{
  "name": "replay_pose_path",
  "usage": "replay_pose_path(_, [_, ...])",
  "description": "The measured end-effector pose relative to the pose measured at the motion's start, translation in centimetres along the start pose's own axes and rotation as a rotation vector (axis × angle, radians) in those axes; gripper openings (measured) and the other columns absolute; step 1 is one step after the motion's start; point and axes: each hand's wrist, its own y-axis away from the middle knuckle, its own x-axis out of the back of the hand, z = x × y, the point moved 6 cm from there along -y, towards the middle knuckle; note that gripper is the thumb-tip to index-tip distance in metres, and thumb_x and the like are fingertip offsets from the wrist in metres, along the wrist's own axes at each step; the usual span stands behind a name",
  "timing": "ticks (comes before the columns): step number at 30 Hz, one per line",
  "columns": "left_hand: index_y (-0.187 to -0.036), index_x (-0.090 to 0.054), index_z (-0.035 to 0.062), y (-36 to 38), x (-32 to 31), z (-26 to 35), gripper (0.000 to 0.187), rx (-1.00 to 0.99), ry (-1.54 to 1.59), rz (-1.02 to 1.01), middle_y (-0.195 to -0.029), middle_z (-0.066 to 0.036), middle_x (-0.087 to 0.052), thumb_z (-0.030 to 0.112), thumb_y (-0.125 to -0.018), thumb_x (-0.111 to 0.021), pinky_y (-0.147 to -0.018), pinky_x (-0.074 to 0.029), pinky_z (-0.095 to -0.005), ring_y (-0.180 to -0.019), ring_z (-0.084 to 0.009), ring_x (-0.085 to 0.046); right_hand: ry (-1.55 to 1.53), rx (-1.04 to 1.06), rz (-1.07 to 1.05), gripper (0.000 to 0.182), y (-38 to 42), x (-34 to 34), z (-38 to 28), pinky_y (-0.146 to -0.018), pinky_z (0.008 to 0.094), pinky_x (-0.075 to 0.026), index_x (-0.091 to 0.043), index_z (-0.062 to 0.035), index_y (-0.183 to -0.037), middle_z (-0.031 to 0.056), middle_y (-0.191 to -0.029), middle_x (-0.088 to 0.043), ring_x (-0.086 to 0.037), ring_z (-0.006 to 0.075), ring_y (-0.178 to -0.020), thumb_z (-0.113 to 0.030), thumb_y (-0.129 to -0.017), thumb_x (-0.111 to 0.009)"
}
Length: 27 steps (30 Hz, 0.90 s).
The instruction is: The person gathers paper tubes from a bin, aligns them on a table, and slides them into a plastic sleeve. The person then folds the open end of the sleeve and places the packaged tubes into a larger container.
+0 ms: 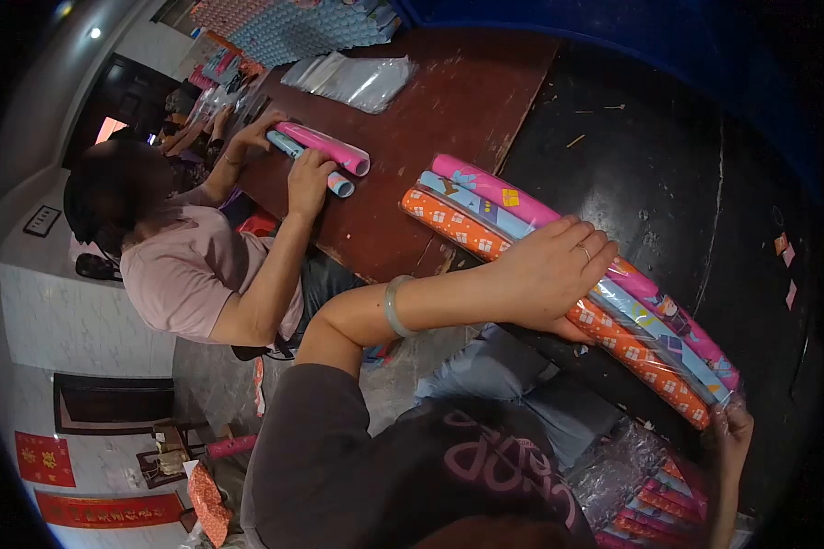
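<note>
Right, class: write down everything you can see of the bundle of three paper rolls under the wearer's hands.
The bundle of three rolls lies flat across the table edge, slanting from upper left to lower right. It holds an orange roll with white squares, a light blue patterned one and a pink one, side by side and touching. They look like printed wrapping paper. The left hand presses on the middle; the right hand is at the lower end, where clear glossy film seems to cover it.

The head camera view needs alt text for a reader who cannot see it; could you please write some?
The person's left hand presses on three wrapping-paper rolls lying together on a table, while the right hand holds their far end. Beside them, a co-worker handles two more rolls.
</note>
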Motion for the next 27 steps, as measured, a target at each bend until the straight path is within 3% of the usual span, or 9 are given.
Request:
replay_pose_path(2, [-0.12, -0.051, -0.0099, 0.0, 0.0, 0.0, 0.094, 0.008, -0.001, -0.012, -0.115, -0.023, -0.056, 0.06, -0.062, -0.074, -0.1, -0.039, -0.0444, -0.107, -0.0353, -0.054, -0.072, 0.069, 0.104, 0.025, 0.4, -1.7, -2.2, -0.036, 0.0217, -0.028, -0.057, -0.0065, -0.078, -0.0016, -0.058, -0.048, -0.04, 0.0059, -0.041, -0.026, -0.093, -0.063])
replay_pose_path(4, [-0.12, -0.051, -0.0098, 0.0, 0.1, 0.0, 0.094, 0.001, -0.012, -0.016, -0.116, -0.023, -0.056, 0.06, -0.062, -0.075, -0.101, -0.039, -0.0444, -0.108, -0.0357, -0.054, -0.391, -0.349, 0.35, 0.022, 1.5, -2.0, -1.7, -0.039, 0.0209, -0.03, -0.057, -0.0048, -0.082, -0.0002, -0.062, -0.051, -0.042, 0.0045, -0.045, -0.023, -0.093, -0.063])
replay_pose_path(5, [-0.12, -0.051, -0.0098, 0.0, 0.1, -0.1, 0.094, 0.0, -0.013, -0.016, -0.116, -0.023, -0.056, 0.06, -0.062, -0.075, -0.101, -0.039, -0.0444, -0.108, -0.0357, -0.054, -0.392, -0.349, 0.35, 0.022, 1.5, -1.4, -1.8, -0.039, 0.0209, -0.03, -0.057, -0.0048, -0.082, -0.0002, -0.062, -0.051, -0.042, 0.0045, -0.045, -0.023, -0.093, -0.063])
replay_pose_path(7, [-0.121, -0.05, -0.0096, 0.0, 0.0, -0.1, 0.094, 0.015, -0.001, -0.02, -0.117, -0.023, -0.056, 0.059, -0.061, -0.075, -0.101, -0.039, -0.0446, -0.109, -0.0361, -0.053, -0.229, -0.268, -0.021, 0.021, 0.6, -1.4, -2.2, -0.04, 0.0206, -0.031, -0.056, -0.004, -0.092, 0.0001, -0.064, -0.052, -0.044, 0.0046, -0.045, -0.024, -0.093, -0.064])
replay_pose_path(13, [-0.122, -0.05, -0.0096, 0.0, -0.1, -0.2, 0.093, 0.01, 0.017, -0.012, -0.117, -0.023, -0.055, 0.057, -0.061, -0.076, -0.102, -0.038, -0.0454, -0.111, -0.0366, -0.052, 0.052, 0.068, 0.165, 0.025, -0.6, 3.1, 3.7, -0.036, 0.0216, -0.03, -0.056, -0.0036, -0.101, 0.0001, -0.061, -0.052, -0.045, 0.0076, -0.042, -0.026, -0.092, -0.064])
replay_pose_path(16, [-0.122, -0.049, -0.0097, 0.0, -0.1, -0.2, 0.093, 0.012, 0.016, -0.024, -0.118, -0.023, -0.055, 0.056, -0.062, -0.076, -0.102, -0.038, -0.0458, -0.111, -0.0368, -0.052, -0.294, -0.289, 0.062, 0.024, 0.1, 0.2, 0.1, -0.044, 0.0216, -0.036, -0.057, -0.0033, -0.101, 0.0003, -0.062, -0.053, -0.048, 0.0066, -0.051, -0.023, -0.092, -0.065])
replay_pose_path(20, [-0.122, -0.049, -0.0099, 0.0, -0.1, -0.2, 0.094, 0.018, 0.01, -0.039, -0.118, -0.024, -0.054, 0.057, -0.062, -0.075, -0.102, -0.038, -0.0459, -0.112, -0.0368, -0.052, -0.355, -0.302, 0.161, 0.02, 0.7, -1.3, -1.5, -0.046, 0.0209, -0.036, -0.06, -0.0044, -0.095, -0.0009, -0.062, -0.053, -0.049, 0.0058, -0.053, -0.023, -0.09, -0.067])
replay_pose_path(22, [-0.122, -0.049, -0.0101, -0.1, 0.0, -0.2, 0.094, 0.021, 0.018, -0.028, -0.118, -0.024, -0.055, 0.057, -0.062, -0.075, -0.102, -0.038, -0.046, -0.111, -0.0369, -0.052, 0.062, -0.011, 0.027, 0.017, -0.2, -0.5, -0.9, -0.04, 0.0202, -0.031, -0.062, -0.0062, -0.089, -0.0034, -0.058, -0.049, -0.046, 0.0056, -0.046, -0.023, -0.09, -0.067])
replay_pose_path(27, [-0.122, -0.049, -0.0103, -0.1, -0.1, -0.1, 0.094, 0.003, 0.013, -0.019, -0.117, -0.024, -0.055, 0.058, -0.063, -0.074, -0.102, -0.038, -0.0458, -0.11, -0.037, -0.053, -0.197, -0.165, 0.077, 0.018, 0.4, -1.5, -1.6, -0.038, 0.0196, -0.029, -0.06, -0.007, -0.081, -0.0027, -0.06, -0.052, -0.045, 0.0052, -0.045, -0.021, -0.09, -0.067])
